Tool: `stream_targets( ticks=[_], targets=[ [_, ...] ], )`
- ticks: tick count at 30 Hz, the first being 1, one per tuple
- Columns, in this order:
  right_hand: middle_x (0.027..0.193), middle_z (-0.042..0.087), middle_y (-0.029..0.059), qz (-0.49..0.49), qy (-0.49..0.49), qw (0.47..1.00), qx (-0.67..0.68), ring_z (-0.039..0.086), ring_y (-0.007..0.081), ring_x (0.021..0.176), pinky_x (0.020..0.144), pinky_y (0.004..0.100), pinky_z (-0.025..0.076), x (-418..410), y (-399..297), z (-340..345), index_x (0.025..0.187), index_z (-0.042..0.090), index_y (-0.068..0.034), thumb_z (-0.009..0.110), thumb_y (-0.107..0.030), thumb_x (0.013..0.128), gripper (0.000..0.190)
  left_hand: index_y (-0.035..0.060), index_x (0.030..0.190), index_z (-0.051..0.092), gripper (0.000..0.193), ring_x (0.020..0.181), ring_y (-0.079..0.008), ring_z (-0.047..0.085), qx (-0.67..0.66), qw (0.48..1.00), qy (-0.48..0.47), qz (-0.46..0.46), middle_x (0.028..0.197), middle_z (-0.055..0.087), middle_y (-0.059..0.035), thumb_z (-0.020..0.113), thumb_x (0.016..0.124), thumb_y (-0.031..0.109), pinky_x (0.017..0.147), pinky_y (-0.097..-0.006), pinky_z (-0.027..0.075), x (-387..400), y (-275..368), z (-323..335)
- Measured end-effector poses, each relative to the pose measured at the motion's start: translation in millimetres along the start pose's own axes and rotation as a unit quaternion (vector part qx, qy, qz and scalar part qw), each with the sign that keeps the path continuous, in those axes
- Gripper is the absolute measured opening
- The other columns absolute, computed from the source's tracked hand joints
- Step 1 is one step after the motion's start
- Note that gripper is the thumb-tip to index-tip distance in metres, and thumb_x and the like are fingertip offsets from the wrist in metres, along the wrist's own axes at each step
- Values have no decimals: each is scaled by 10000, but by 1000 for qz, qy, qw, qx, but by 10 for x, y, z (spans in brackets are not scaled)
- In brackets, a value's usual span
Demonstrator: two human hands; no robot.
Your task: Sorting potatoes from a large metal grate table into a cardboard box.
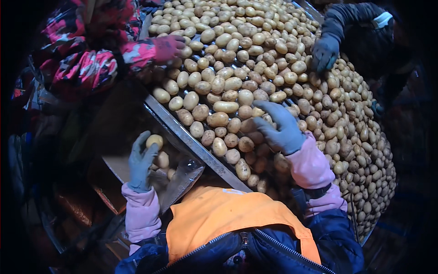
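Note:
Many potatoes (226, 107) cover a sorting table of metal rollers in front of me. My left hand (142, 161), in a grey-blue glove, is off the table's left edge with a pale potato (154, 141) between its fingers. Below that hand, more potatoes (162, 159) show at the mouth of a clear plastic bag (183, 181). My right hand (280, 128), gloved alike, reaches over the potatoes on the table with fingers spread and slightly curled. Its fingertips are beside a small yellowish potato (257, 112); whether they touch it is unclear.
A metal rail (202, 147) edges the table between my hands. At the upper left a co-worker's pink-gloved hand (169, 48) is over the potatoes; at the upper right is another person's grey-gloved hand (325, 53). A cardboard box (102, 198) stands at the lower left, in shadow.

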State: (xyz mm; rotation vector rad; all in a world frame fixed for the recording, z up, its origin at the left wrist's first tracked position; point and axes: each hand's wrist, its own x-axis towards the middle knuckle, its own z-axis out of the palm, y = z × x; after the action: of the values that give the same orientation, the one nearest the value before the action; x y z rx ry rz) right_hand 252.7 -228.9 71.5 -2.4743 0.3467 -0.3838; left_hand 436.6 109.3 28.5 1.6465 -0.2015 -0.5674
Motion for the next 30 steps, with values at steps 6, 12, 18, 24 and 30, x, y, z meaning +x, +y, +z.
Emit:
stream_targets(
  ticks=[6, 12, 18, 24, 30],
  targets=[
    [1386, 515, 91, -152, -155, 961, -174, 436, 293, 1322, 1113, 543, 264, 539, -126, 702, 1335, 545, -178, 569, -431, 915, 491, -9, 1266, 597, 356, 1054, -141, 589, -39, 994, 51, 90, 1194, 636, -80, 667, 929, 81, 927, -275, 473, 52, 34, 254],
    [1392, 507, 85, -132, -77, 960, -236, 407, 336, 1334, 1112, 542, 260, 164, 417, 482, 1213, 629, -224, 583, -402, 902, 361, 6, 1263, 598, 426, 1202, -303, 577, 172, 949, -67, 255, 1298, 599, -170, 712, 870, 124, 1037, -395, 445, 243, 87, 768],
    [1372, 518, 82, -61, -78, 961, -258, 411, 343, 1316, 1069, 554, 289, -278, 425, 83, 1088, 678, -185, 600, -355, 881, 279, 46, 1428, 445, 750, 1360, -418, 395, 416, 838, -152, 319, 1465, 438, -222, 704, 823, 407, 1136, -483, 313, 753, 164, 1020],
    [1061, 676, 128, 48, -174, 980, -88, 626, 311, 1035, 910, 408, 468, -380, 146, -402, 1124, 671, -92, 592, -285, 938, 280, 32, 1503, 345, 1026, 1443, -545, 121, 527, 742, -192, 366, 1559, 315, -220, 581, 780, 720, 1191, -559, 152, 962, 65, 1616],
    [1012, 686, 149, 93, 4, 994, -64, 657, 349, 943, 823, 421, 523, -91, 528, -547, 1090, 666, -74, 644, -249, 894, 264, 83, 1471, 409, 772, 1408, -422, 329, 484, 727, -300, 385, 1479, 443, -160, 599, 831, 471, 1142, -632, 193, 366, 5, 1752]
  ],
)
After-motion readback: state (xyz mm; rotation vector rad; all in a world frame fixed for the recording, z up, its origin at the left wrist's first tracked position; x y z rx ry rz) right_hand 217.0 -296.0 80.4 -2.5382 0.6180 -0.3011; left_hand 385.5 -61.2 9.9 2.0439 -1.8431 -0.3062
